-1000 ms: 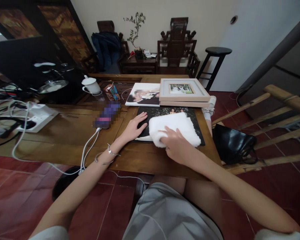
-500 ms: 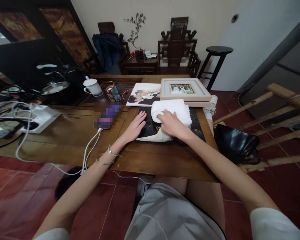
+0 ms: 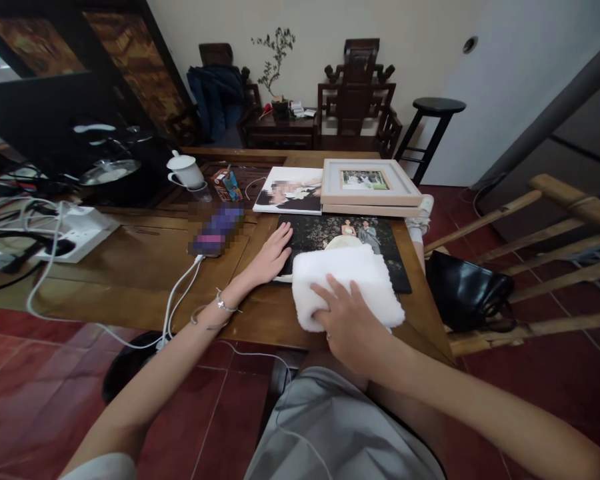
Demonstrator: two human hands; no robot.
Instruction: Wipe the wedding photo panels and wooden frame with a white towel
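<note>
A dark wedding photo panel (image 3: 310, 231) lies flat on the wooden table in front of me. My left hand (image 3: 271, 257) rests on its left edge, fingers stretched out. A folded white towel (image 3: 350, 267) covers the near part of the panel and reaches past its front edge. My right hand (image 3: 347, 317) grips the towel's near side, thumb tucked under a fold and the other fingers spread on top. The upper part of the photo, with two figures, shows beyond the towel.
Behind the panel lie a white-edged photo print (image 3: 290, 190) and stacked picture frames (image 3: 373, 185). To the left are a pixelated phone (image 3: 215, 230) on a white cable, a small carton (image 3: 227, 185), a lidded white cup (image 3: 185, 170) and a power strip (image 3: 83, 233). A wooden chair (image 3: 525, 260) stands right.
My right hand has drawn the towel toward me, from the panel's middle to its near edge, uncovering the photo's figures. My left hand has stayed in place.
</note>
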